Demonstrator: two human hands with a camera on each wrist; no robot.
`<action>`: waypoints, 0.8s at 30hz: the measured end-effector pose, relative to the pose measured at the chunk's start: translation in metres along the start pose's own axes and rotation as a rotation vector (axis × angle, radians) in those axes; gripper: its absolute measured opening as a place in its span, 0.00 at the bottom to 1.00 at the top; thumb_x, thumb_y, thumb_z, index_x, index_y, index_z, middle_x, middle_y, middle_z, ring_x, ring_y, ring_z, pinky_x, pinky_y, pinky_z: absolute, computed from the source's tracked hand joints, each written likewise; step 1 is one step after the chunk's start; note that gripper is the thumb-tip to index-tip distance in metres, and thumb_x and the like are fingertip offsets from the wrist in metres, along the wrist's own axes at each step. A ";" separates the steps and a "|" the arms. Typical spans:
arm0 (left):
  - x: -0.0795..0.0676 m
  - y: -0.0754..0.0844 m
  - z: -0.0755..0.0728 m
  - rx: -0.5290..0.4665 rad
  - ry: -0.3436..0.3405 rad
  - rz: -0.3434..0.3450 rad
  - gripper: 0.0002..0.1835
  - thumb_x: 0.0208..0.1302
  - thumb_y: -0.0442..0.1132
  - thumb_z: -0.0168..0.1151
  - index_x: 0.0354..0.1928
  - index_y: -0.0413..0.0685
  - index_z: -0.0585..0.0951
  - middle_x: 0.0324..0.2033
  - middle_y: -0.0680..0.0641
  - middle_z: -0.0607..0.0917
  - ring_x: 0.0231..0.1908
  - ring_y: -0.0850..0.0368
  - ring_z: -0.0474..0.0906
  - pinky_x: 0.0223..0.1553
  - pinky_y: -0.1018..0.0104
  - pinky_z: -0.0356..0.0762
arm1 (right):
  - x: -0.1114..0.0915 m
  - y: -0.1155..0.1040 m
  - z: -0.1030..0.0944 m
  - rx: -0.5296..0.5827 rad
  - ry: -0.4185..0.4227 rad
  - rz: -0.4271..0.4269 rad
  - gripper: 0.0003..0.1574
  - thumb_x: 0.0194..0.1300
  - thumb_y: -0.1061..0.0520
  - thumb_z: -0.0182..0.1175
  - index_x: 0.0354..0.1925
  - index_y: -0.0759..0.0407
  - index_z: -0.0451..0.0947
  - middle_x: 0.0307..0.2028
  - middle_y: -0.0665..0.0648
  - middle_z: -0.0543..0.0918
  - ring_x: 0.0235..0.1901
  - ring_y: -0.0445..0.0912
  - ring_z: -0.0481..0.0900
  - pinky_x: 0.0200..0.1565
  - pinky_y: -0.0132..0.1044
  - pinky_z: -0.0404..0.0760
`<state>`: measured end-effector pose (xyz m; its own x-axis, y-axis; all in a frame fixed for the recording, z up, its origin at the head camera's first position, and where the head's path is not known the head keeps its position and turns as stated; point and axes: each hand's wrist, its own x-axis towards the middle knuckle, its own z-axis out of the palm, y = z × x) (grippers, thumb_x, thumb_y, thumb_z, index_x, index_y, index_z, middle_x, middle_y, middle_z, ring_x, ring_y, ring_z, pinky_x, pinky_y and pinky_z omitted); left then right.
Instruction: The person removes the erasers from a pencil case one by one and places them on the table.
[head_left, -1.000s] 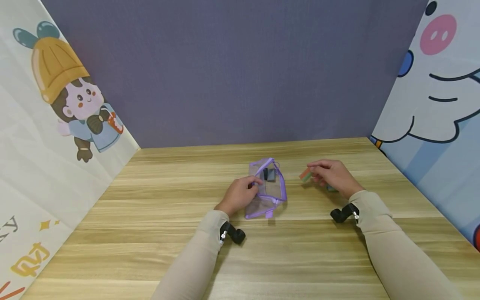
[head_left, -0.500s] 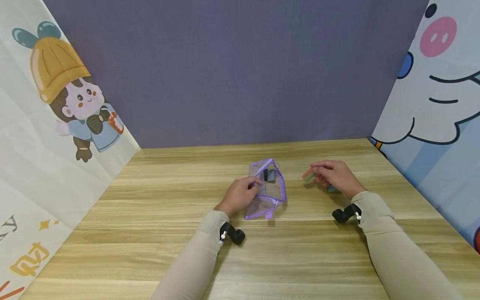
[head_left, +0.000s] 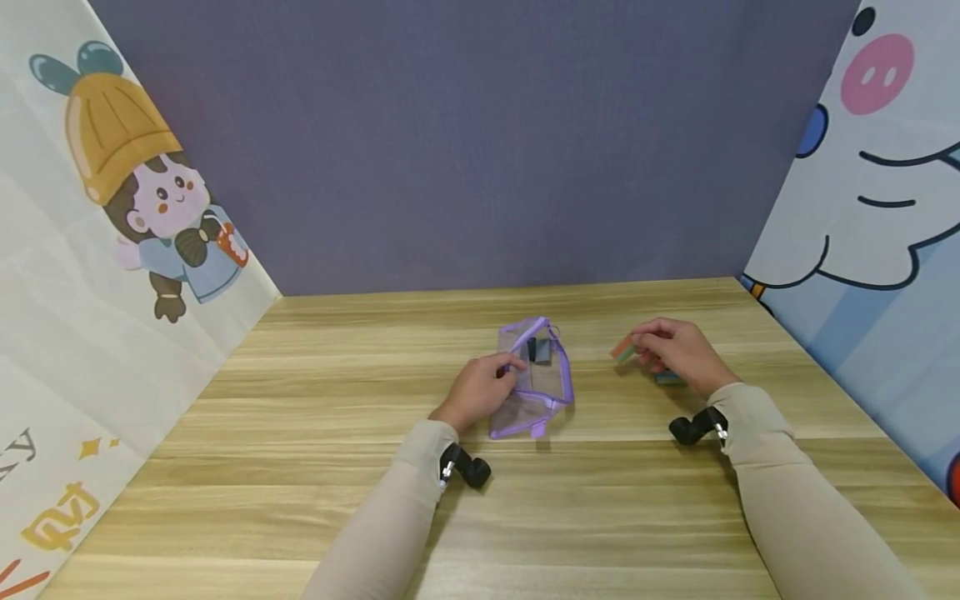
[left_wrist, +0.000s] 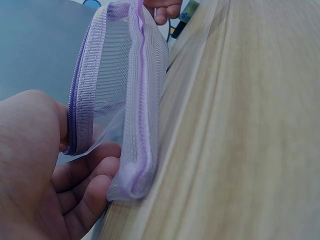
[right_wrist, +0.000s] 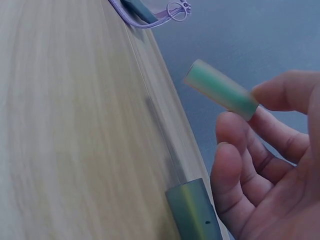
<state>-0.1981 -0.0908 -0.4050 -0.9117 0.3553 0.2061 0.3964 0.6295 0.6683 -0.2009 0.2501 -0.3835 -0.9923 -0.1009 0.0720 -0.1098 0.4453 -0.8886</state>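
Note:
My left hand (head_left: pixel 480 387) grips the left edge of a see-through mesh zip pouch (left_wrist: pixel 142 100) with purple trim. The zip gapes toward the right, and a small dark grey block (head_left: pixel 542 351) shows inside. To the right, my right hand (head_left: pixel 675 354) pinches one end of a small orange-and-green block (right_wrist: pixel 222 90) between thumb and fingers. It is held above the table, tilted, its free end pointing toward the pouch. Below that hand lies a dark blue-green block (right_wrist: pixel 194 210) with a yellowish stripe, partly hidden by the hand in the head view.
The wooden table (head_left: pixel 360 358) ends at a grey-purple panel (head_left: pixel 480 150) at the back. Printed cartoon panels stand on the left (head_left: pixel 150 217) and right (head_left: pixel 877 200). A small ring (right_wrist: pixel 179 11) hangs at the pouch's far corner.
My right hand has drifted slightly right with the orange-and-green block, away from the pouch. The left hand and pouch have stayed in place.

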 end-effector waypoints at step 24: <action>0.000 -0.001 0.000 -0.010 -0.005 -0.002 0.14 0.68 0.37 0.56 0.50 0.55 0.86 0.27 0.55 0.80 0.21 0.61 0.71 0.27 0.65 0.72 | -0.001 0.002 -0.007 -0.067 0.026 0.056 0.27 0.75 0.45 0.55 0.59 0.63 0.78 0.45 0.63 0.82 0.37 0.50 0.81 0.29 0.39 0.77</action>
<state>-0.1987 -0.0914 -0.4056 -0.9122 0.3572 0.2010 0.3931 0.6237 0.6756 -0.2007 0.2574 -0.3823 -0.9980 -0.0512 0.0361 -0.0571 0.5080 -0.8595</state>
